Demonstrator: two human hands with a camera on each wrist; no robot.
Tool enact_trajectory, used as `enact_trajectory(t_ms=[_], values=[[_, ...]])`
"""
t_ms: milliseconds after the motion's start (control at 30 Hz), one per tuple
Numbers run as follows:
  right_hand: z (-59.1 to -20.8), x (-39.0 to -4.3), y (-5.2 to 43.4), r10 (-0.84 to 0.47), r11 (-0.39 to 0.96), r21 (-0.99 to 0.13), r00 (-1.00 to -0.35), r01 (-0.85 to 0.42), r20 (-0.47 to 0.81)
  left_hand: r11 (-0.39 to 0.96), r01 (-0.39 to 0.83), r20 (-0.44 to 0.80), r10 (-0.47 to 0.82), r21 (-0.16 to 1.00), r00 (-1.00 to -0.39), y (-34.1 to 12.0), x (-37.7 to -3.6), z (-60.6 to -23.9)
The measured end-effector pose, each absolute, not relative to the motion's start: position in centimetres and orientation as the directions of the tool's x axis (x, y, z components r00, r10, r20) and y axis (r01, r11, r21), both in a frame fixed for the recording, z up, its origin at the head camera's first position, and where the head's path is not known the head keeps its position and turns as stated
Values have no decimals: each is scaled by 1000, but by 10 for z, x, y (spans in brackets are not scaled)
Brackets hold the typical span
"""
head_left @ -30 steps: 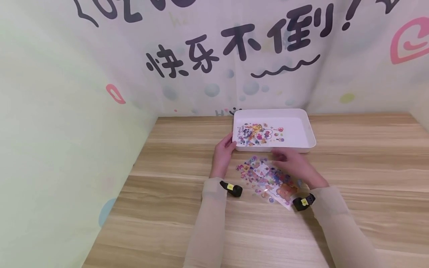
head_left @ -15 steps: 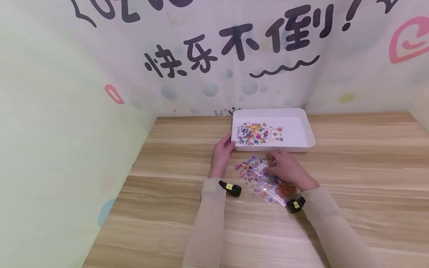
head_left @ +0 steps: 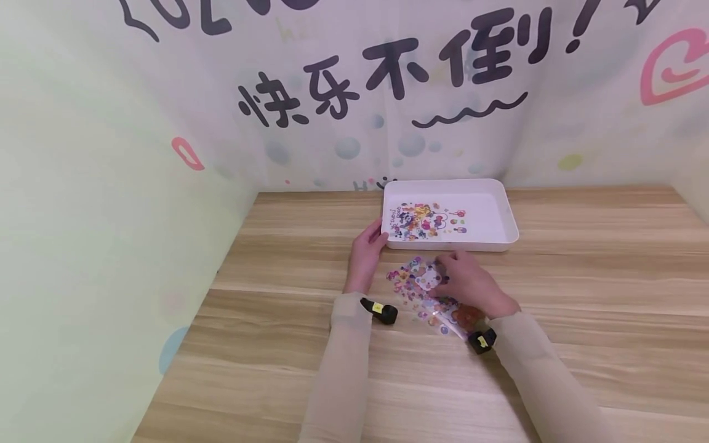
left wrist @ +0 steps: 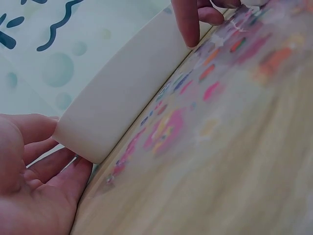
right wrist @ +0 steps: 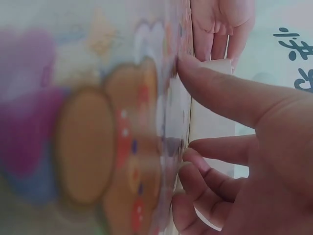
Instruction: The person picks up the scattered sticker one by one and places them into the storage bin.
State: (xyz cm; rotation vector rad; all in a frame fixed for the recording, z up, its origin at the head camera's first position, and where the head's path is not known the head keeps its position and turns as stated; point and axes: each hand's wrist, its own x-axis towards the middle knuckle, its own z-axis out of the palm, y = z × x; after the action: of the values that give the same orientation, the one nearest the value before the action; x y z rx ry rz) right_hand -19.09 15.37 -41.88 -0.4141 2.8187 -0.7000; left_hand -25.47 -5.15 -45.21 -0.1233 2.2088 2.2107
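Since the earlier head view, the right hand [head_left: 468, 283] has slid leftward over the sticker sheet [head_left: 429, 294] lying on the desk, so its fingertips now sit on the sheet's far end, close to the white tray [head_left: 506, 206]; the left hand [head_left: 367, 252] has stayed put at the tray's near left corner.

That left hand is cupped around the corner with relaxed, nearly straight fingers, touching the wall rather than clutching it, which looks like a way of steadying the tray so it does not slide. The right hand lies over the sticker sheet with its fingers curled; its thumb and the fingers under it seem to close on the sheet's edge, probably to lift or peel it, though I cannot tell for sure that the pinch is complete.

A second sticker sheet [head_left: 423, 221] lies flat inside the tray, toward its left end. The loose sheet rests just in front of the tray's near wall, about midway across the desk and toward its far edge.

The left wrist view shows what the head view cannot: the sticker sheet [left wrist: 195, 98] runs right up to the foot of the tray wall [left wrist: 122, 98], and a finger of the right hand [left wrist: 188, 22] comes down against that wall. The right wrist view shows the thumb [right wrist: 220, 90] laid across the sheet's edge, with a blurred brown bear figure [right wrist: 98, 147] on the sheet, and the left hand [right wrist: 222, 24] beyond.
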Motion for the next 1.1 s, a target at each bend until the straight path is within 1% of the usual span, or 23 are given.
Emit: enact_trajectory(t_ms=[300, 533, 633, 800, 900, 1100], values=[[-420, -192, 155, -320, 836, -507, -938, -211, -137, 5, -78, -78, -47, 997, -996, -53, -255, -453], [-416, -192, 159, -336, 830, -519, -926, -203, -174, -1, -92, -92, -51, 996, -994, -53, -256, -453], [-415, -192, 160, -338, 829, -523, -922, -197, -190, 2, -85, -85, -53, 996, -995, -53, -256, -453], [-415, -193, 161, -332, 811, -561, -920, -166, -209, 4, -63, -63, -55, 998, -997, -52, -256, -454], [-416, -193, 163, -325, 801, -576, -925, -160, -195, -2, -56, -56, -54, 998, -997, -52, -256, -455], [-417, -193, 164, -327, 808, -558, -932, -188, -159, -8, -64, -64, -52, 998, -997, -52, -256, -454]])
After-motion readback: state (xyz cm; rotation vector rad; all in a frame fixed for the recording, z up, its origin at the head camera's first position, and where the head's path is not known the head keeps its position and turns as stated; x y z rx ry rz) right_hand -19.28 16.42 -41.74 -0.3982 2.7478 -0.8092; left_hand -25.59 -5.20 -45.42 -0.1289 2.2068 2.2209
